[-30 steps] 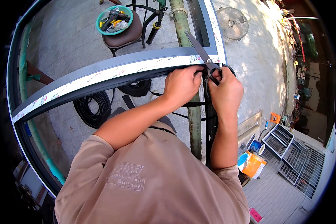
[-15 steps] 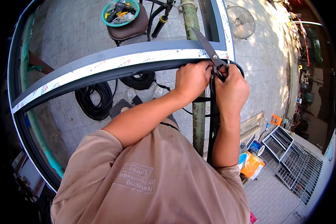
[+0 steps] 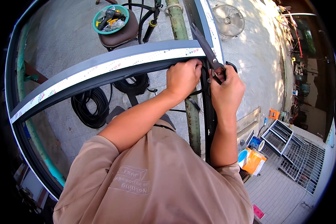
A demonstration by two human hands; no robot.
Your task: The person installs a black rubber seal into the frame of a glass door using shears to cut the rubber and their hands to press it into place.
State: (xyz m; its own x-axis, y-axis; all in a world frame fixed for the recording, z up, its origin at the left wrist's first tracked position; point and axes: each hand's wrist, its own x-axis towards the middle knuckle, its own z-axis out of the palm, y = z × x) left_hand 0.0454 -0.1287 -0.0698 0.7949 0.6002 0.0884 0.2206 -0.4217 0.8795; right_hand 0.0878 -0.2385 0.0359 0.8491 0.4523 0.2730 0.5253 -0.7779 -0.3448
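Note:
A large grey window frame [image 3: 138, 49], faced with white printed protective film, stretches across in front of me. My right hand [image 3: 227, 89] is closed around the handles of dark metal scissors [image 3: 207, 48]; their blades point up and away, over the frame's corner. My left hand [image 3: 183, 77] has its fingers pinched at the inner edge near that corner, on a black rubber strip [image 3: 202, 88]. The strip hangs in a loop below the fingers, beside the upright bar. My left fingertips are partly hidden, so their exact hold is hard to see.
Green pipes [image 3: 175, 22] run under the frame. Coils of black strip [image 3: 89, 108] lie on the paving. Beyond stand a brown chair [image 3: 119, 35] bearing a teal basin [image 3: 97, 15] of tools, and a fan [image 3: 229, 20]. Metal grilles [image 3: 302, 160] and an orange bag [image 3: 255, 162] lie at right.
My right hand with the scissors has drawn slightly away from my left, leaving a gap between them. The strip's loop now shows below my left hand. The whole view has shifted a little.

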